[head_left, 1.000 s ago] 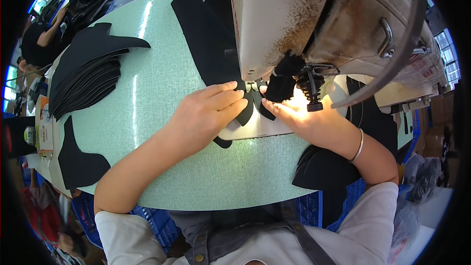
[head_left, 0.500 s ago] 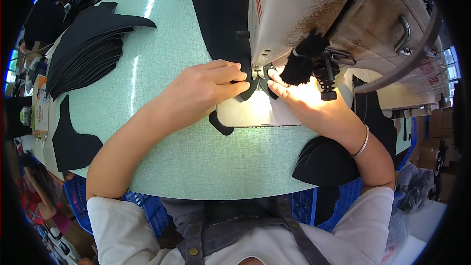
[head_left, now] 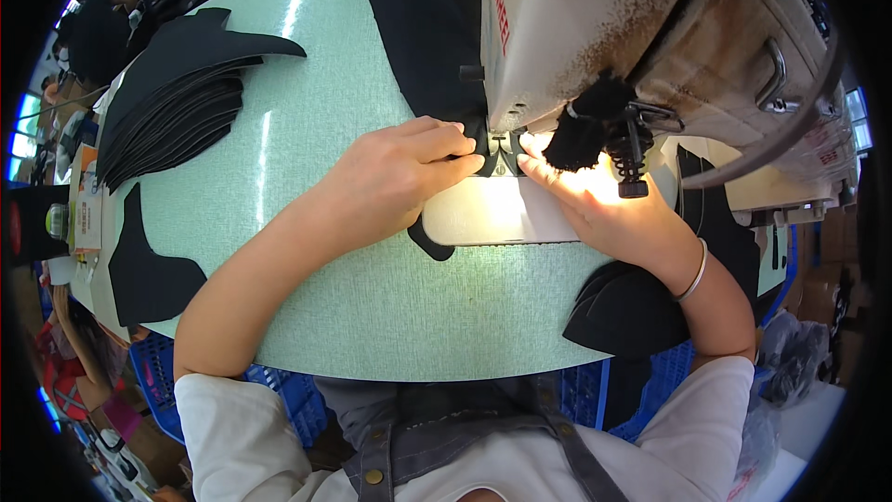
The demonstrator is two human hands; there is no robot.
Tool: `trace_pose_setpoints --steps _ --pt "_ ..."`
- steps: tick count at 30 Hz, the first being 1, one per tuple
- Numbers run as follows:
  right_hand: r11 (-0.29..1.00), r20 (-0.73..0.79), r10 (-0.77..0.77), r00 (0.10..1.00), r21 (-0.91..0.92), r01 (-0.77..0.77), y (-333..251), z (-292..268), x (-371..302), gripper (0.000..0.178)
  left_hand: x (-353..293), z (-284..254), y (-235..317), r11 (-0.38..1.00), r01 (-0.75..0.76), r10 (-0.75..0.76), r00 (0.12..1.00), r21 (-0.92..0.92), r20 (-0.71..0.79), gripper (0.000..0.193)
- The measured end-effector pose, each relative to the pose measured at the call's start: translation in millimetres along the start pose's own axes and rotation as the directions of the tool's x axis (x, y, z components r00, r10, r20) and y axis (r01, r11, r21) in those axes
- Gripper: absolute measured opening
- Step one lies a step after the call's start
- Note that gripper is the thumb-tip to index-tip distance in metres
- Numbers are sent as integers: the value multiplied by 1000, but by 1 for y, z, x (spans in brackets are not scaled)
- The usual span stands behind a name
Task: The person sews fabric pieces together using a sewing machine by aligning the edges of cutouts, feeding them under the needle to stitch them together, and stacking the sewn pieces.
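Under the needle of a white sewing machine (head_left: 576,28) lies a black fabric piece (head_left: 484,165), its two near edges parted in a V around the presser foot (head_left: 499,146). My left hand (head_left: 400,172) is closed at the left edge, thumb and fingers pinching the cloth beside the foot. At the right edge my right hand (head_left: 609,209) holds the cloth with its fingertips, under the bright machine lamp. A black thread brush-like tuft (head_left: 578,135) hides part of that hand. Farther back, a large black fabric panel (head_left: 418,37) stretches behind the needle.
A fanned stack of black cut pieces (head_left: 177,112) lies at the far left, with a single cut piece (head_left: 149,270) nearer. Rounded black pieces (head_left: 627,311) sit below my right forearm. Blue baskets (head_left: 297,404) stand under the green table (head_left: 372,316).
The black fabric has slid farther away under the presser foot, so less of its near ends shows. Both hands stay beside the needle; the whole view has shifted slightly.
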State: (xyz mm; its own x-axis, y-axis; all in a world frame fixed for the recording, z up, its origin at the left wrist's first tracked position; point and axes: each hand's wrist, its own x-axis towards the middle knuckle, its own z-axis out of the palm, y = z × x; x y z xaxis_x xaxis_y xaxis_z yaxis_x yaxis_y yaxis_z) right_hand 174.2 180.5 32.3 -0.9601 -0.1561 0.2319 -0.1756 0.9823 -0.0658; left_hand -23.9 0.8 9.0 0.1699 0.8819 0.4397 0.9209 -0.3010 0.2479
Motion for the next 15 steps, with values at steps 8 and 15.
trace_pose_setpoints --steps 8,15 --pt "996 67 72 995 45 -75 -6 7 -3 56 0 3 13 993 113 -114 993 37 42 34" --pt "992 88 118 989 43 -122 -4 21 -5 60 3 5 21 982 187 -187 982 37 14 38"
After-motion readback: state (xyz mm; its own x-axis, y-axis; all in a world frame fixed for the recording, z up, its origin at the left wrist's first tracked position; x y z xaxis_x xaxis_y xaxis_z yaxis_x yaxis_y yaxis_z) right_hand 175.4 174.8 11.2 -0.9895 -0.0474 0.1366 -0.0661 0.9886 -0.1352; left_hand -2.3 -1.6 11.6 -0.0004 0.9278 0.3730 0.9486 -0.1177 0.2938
